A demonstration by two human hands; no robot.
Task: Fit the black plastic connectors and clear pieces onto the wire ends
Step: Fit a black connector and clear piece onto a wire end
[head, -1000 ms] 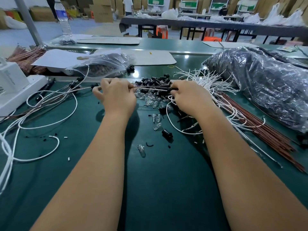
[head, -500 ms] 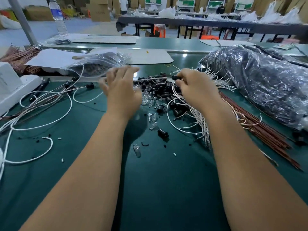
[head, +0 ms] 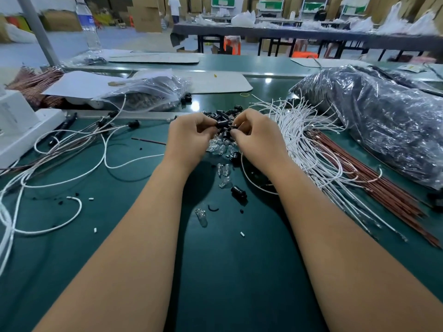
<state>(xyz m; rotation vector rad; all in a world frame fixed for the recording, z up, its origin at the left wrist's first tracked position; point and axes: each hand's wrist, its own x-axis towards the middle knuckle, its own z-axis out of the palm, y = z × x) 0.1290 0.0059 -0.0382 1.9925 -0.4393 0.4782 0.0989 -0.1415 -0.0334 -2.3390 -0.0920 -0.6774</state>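
A black connector (head: 221, 123) is pinched by the left hand (head: 189, 137), another (head: 230, 128) by the right hand (head: 257, 137), above the connector pile (head: 226, 113) at twelve o'clock.

This is a big factory room. Long work tables (head: 311, 35) stand in rows. Cardboard boxes (head: 146, 16) sit behind, and wires (head: 311, 144) cover the green tabletop (head: 239, 271).
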